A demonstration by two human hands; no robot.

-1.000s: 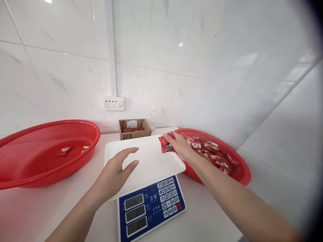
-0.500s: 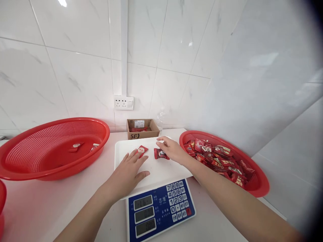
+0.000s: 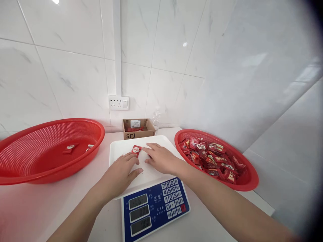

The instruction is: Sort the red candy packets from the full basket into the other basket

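Note:
A small red packet [image 3: 136, 149] with a round pale label lies on the white pan [image 3: 145, 179] of a blue-fronted digital scale [image 3: 155, 210]. My left hand [image 3: 120, 173] rests over the pan's left side, its fingers spread and their tips by the near edge of this packet. From the right, my right hand [image 3: 161, 158] reaches over the pan with fingers stretched and thumb apart. Beneath it a second wrapped packet is nearly all hidden; only a dark sliver shows between the fingers.
To the right stands a red basket [image 3: 248, 181] holding many red wrapped packets. A larger red basket [image 3: 32, 179] at left has a few packets in it. Behind the scale sits an open cardboard box [image 3: 140, 135] against the tiled wall, beside a clear plastic bottle [image 3: 156, 119].
My right hand has moved left and down over the second packet, now mostly covering it. My left hand stays by the first packet. The whole view has shifted slightly.

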